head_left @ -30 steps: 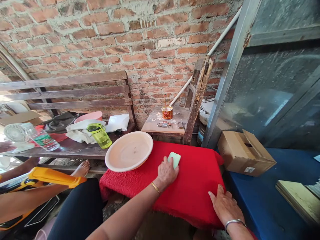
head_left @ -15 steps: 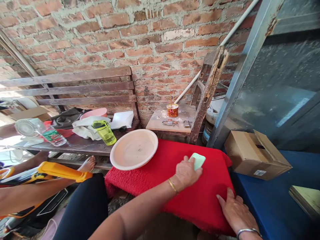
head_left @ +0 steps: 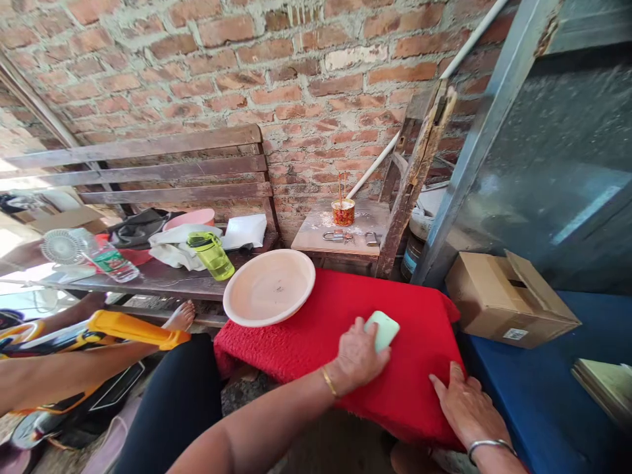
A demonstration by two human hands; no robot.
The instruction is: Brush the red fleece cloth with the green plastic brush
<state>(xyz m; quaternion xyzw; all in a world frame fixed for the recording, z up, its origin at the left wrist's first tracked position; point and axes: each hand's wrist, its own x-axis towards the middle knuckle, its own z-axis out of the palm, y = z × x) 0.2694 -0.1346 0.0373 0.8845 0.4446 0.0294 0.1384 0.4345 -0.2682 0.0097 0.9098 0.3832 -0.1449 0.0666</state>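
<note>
Left hand [head_left: 362, 355]: our grip is grasping the near end of a pale green block [head_left: 387, 329], thumb on one side, fingers on the other.
Pale green block: on the red cloth [head_left: 417, 322], between the basin and our other hand.
Right hand [head_left: 468, 407]: our grip is released, thumb spread, palm down near the cloth's right edge.
Basin [head_left: 264, 275]: on the cloth's left end, just beside a green bottle [head_left: 217, 259].
Cardboard box [head_left: 488, 299]: beyond the cloth, to our right.
</note>
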